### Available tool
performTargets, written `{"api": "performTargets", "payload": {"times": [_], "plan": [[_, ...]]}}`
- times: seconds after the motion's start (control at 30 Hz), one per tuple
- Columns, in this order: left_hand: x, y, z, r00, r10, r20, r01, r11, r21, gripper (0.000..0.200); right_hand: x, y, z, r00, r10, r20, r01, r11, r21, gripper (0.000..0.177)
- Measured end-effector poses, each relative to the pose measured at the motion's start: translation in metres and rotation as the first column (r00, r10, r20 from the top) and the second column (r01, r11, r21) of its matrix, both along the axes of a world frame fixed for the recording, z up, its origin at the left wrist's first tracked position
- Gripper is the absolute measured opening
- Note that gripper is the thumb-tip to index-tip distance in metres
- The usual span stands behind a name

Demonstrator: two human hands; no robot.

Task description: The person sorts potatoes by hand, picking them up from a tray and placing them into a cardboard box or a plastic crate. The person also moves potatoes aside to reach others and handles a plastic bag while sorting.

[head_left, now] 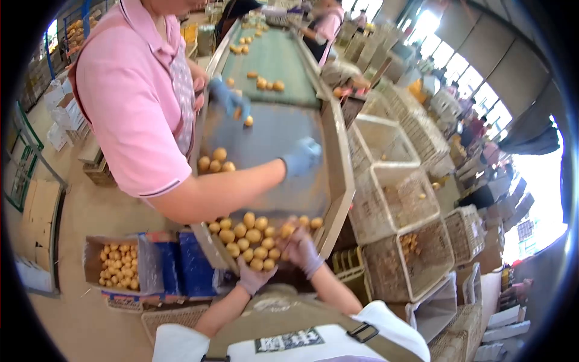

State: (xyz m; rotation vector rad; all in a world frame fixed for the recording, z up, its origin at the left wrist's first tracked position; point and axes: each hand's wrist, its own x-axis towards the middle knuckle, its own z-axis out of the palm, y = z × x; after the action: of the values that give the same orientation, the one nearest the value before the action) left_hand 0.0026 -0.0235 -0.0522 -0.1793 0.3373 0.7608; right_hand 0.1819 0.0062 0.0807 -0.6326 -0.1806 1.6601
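Note:
Round yellow-brown produce (243, 244), potatoes or fruit, lies piled at the near end of a metal sorting chute (271, 133). My left hand (254, 276), in a pale glove, rests at the pile's near edge, its palm against several pieces; its fingers are partly hidden. At the pile's right side is my right hand (300, 247), also gloved, bent over a piece, with its fingertips blurred. A co-worker in a pink shirt stands at the left and reaches over the chute with blue-gloved hands. A few pieces lie by the chute's left wall.
A green belt (274, 60) carries more produce at the far end. Plastic crates (403, 199) stand along the right side. On the lower left is a lined box (148, 265) of produce, beside blue material (196, 265). Other people work farther back.

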Motion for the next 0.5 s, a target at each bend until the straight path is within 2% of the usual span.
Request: {"api": "performTargets", "payload": {"times": [0.03, 0.1, 0.13, 0.17, 0.2, 0.27, 0.37, 0.43, 0.47, 0.5], "plan": [[-0.001, -0.001, 0.004, 1.0, 0.021, 0.02, -0.02, 1.0, -0.021, 0.09, -0.008, 0.002, 0.037, 0.978, -0.112, 0.177, 0.12, 0.992, -0.038, 0.052], [0.001, 0.002, 0.003, 0.998, 0.046, 0.052, -0.043, 0.997, -0.061, 0.09, 0.007, 0.013, 0.034, 0.977, -0.157, 0.142, 0.133, 0.977, 0.165, 0.054], [0.001, 0.001, 0.002, 0.996, 0.053, 0.075, -0.047, 0.996, -0.072, 0.09, 0.006, 0.013, 0.06, 0.978, -0.181, 0.104, 0.163, 0.973, 0.162, 0.054], [0.0, 0.002, 0.007, 0.999, 0.042, 0.034, -0.035, 0.985, -0.169, 0.09, 0.013, 0.016, 0.07, 0.997, -0.069, -0.037, 0.076, 0.954, 0.29, 0.052], [0.0, 0.005, 0.015, 0.999, 0.035, -0.001, -0.034, 0.967, -0.251, 0.09, 0.015, 0.018, 0.08, 0.992, -0.037, -0.124, 0.078, 0.935, 0.345, 0.049], [-0.001, 0.005, 0.017, 0.998, 0.014, -0.057, -0.029, 0.961, -0.276, 0.091, 0.009, 0.017, 0.105, 0.995, -0.084, -0.047, 0.096, 0.91, 0.402, 0.05], [0.0, 0.007, 0.014, 0.999, 0.001, -0.05, -0.013, 0.971, -0.237, 0.094, 0.004, 0.015, 0.122, 0.987, -0.163, -0.001, 0.154, 0.932, 0.327, 0.041], [-0.001, 0.009, 0.02, 0.998, -0.015, -0.054, 0.005, 0.983, -0.185, 0.088, 0.012, 0.016, 0.111, 0.994, -0.105, -0.017, 0.105, 0.958, 0.267, 0.037], [-0.001, 0.01, 0.023, 0.998, -0.017, -0.058, 0.007, 0.988, -0.155, 0.086, 0.013, 0.017, 0.111, 0.997, -0.077, -0.028, 0.082, 0.969, 0.233, 0.039], [-0.004, 0.011, 0.028, 1.0, -0.017, -0.023, 0.012, 0.98, -0.2, 0.075, 0.01, 0.018, 0.114, 0.986, -0.142, 0.083, 0.131, 0.984, 0.121, 0.046]]}}
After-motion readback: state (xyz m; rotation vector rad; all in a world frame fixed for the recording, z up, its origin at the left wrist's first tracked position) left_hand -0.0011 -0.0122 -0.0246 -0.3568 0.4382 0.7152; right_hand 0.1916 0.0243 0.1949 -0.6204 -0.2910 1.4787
